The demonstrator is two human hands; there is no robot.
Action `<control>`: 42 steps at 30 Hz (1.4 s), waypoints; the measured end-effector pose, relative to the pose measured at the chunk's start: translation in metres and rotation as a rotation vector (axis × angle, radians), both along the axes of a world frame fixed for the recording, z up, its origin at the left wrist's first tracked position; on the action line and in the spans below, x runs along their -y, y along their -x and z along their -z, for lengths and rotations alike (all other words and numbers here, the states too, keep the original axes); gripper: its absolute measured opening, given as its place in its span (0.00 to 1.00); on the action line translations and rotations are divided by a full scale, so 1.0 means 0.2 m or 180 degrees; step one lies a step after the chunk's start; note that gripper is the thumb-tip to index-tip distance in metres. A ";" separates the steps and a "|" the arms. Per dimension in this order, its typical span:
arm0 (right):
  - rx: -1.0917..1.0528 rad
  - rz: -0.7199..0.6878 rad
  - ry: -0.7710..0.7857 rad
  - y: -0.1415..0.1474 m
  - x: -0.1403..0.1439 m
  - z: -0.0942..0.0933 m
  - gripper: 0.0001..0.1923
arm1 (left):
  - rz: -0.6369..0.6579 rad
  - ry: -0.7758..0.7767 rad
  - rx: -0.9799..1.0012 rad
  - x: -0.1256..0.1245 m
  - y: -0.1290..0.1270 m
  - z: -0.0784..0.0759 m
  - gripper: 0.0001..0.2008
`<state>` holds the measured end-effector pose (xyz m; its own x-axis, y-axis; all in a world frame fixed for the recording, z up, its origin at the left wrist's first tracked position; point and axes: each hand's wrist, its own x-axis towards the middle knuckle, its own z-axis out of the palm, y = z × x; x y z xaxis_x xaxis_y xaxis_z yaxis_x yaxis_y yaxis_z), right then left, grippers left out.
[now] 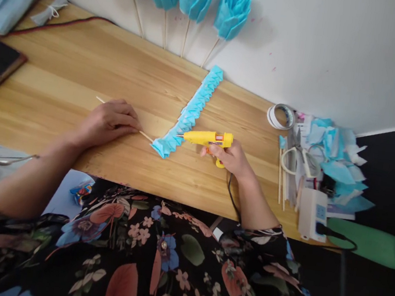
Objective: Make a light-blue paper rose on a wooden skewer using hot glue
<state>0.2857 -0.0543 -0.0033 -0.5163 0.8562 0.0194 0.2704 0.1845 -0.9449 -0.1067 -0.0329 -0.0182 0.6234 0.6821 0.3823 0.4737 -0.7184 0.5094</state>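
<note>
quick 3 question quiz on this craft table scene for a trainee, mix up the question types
1. True or false: the right hand holds the yellow glue gun with its nozzle toward the folded blue strip.
2. Multiple choice: what lies under the left hand? A) scissors B) a thin wooden stick C) a tape roll
3. Fill in: ____ finished blue flowers on sticks lean against the wall behind the wooden table.

Key: 1 true; 2 B; 3 four
</note>
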 end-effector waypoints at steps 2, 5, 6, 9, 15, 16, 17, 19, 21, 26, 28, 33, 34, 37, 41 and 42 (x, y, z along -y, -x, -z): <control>-0.0061 -0.0093 -0.0082 0.01 0.01 -0.01 0.28 | 0.0038 -0.0031 0.0080 0.00 0.00 0.00 0.11; 0.0002 -0.0128 -0.0125 0.02 0.02 -0.03 0.27 | 0.0008 0.0032 0.0040 0.00 -0.01 0.00 0.12; 0.0059 -0.0135 -0.0108 0.03 0.02 -0.03 0.27 | 0.0001 0.0044 0.0035 0.00 -0.01 0.00 0.13; 0.0207 -0.0159 -0.0030 0.04 0.03 -0.04 0.28 | 0.0008 0.0047 0.0063 -0.01 0.00 0.00 0.14; 0.0201 -0.0053 -0.0083 0.07 0.04 -0.03 0.27 | -0.0061 0.0154 -0.0045 -0.01 -0.01 0.00 0.15; 0.0196 -0.0055 -0.0083 0.07 0.04 -0.03 0.27 | -0.0066 0.0153 -0.0040 -0.01 -0.01 0.00 0.16; 0.0197 -0.0067 -0.0085 0.07 0.04 -0.03 0.27 | -0.0060 0.0141 -0.0024 -0.01 -0.01 0.00 0.16; 0.0218 -0.0107 -0.0109 0.07 0.04 -0.03 0.26 | -0.0043 0.0109 0.0010 -0.02 -0.01 0.01 0.15; 0.0260 -0.0138 -0.0137 0.07 0.04 -0.03 0.26 | -0.0036 0.0086 0.0028 -0.02 0.00 0.02 0.14; 0.0361 -0.0143 -0.0155 0.08 0.04 -0.02 0.25 | -0.0005 0.0018 0.0069 -0.01 -0.01 0.02 0.13; 0.0359 -0.0137 -0.0136 0.08 0.04 -0.02 0.25 | -0.0020 0.0075 0.0012 -0.01 -0.01 0.01 0.13; 0.0423 -0.0144 -0.0204 0.08 0.04 -0.01 0.23 | -0.0047 0.0119 -0.0051 -0.02 0.00 0.01 0.13; 0.0434 -0.0157 -0.0210 0.08 0.04 -0.01 0.22 | -0.0032 0.0083 -0.0022 -0.02 0.00 0.01 0.14; 0.0459 -0.0176 -0.0204 0.08 0.04 -0.02 0.23 | 0.0009 -0.0032 0.0063 -0.02 -0.01 0.01 0.14; 0.0513 -0.0177 -0.0167 0.08 0.04 -0.02 0.23 | 0.0027 -0.0029 0.0061 -0.01 -0.01 0.00 0.14; 0.0529 -0.0177 -0.0159 0.08 0.04 -0.02 0.23 | 0.0027 -0.0024 0.0066 -0.01 -0.01 0.00 0.14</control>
